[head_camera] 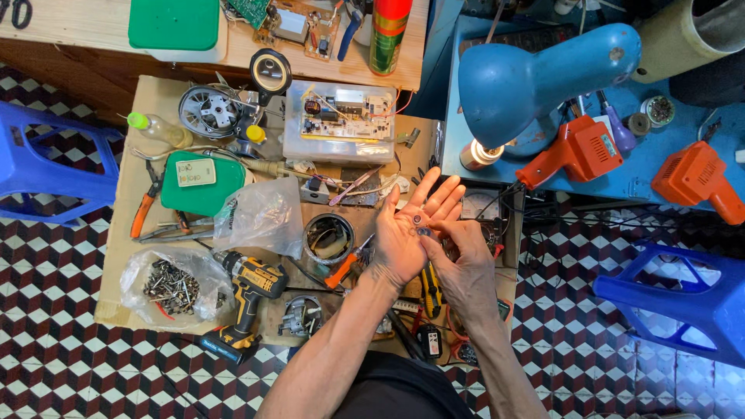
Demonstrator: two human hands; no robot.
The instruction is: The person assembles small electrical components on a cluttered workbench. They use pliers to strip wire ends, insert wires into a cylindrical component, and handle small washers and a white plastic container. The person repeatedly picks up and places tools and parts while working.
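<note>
Two orange heat guns (580, 151) (698, 178), two blue plastic stools (46, 159) (683, 299), one yellow cordless drill (247, 299), one blue desk lamp (535, 77).

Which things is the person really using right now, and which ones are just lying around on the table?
In use:
- left hand, held open, palm up
- small round parts lying on that palm
- right hand, its fingers picking at the parts

Lying about:
- yellow cordless drill
- bag of screws
- circuit board in a clear box
- orange-handled pliers
- blue desk lamp
</note>
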